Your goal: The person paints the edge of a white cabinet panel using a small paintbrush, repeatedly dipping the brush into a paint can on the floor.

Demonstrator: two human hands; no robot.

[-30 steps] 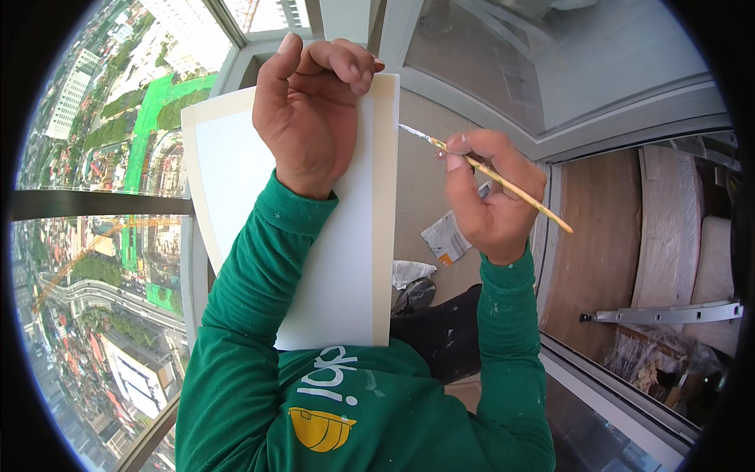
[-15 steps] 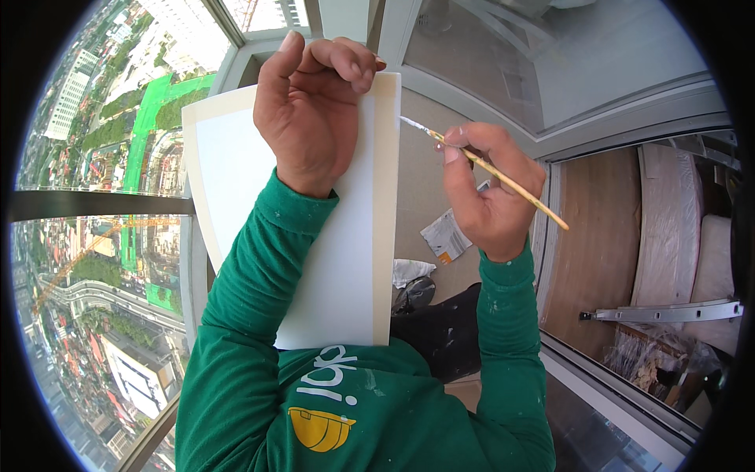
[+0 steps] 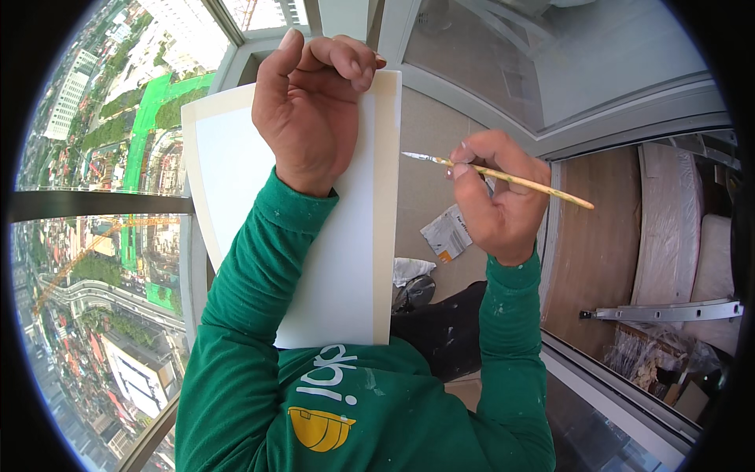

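My right hand (image 3: 503, 193) pinches a thin paintbrush (image 3: 535, 186) between thumb and fingers. White paint coats its bristles, and the tip points left, close to the right edge of a flat white panel (image 3: 334, 275) with a cream border. Whether the tip touches that edge, I cannot tell. Over the far part of the panel lies my left hand (image 3: 311, 118), palm up. Its fingers curl loosely, the thumb stands apart, and nothing shows in it. The left wrist and forearm cover part of the panel.
Tall windows (image 3: 102, 203) overlook a city on the left. On the floor to the right lie a printed paper sheet (image 3: 448, 234) and a white cloth (image 3: 410, 271) beside my shoe (image 3: 415, 294). Further right, a sliding-door frame borders a room with plastic-wrapped items and a metal rail (image 3: 668, 312).
My right hand has moved slightly right and toward me. The paintbrush tip has shifted nearer along the panel's edge, and its handle lies flatter. My left hand has hardly moved.
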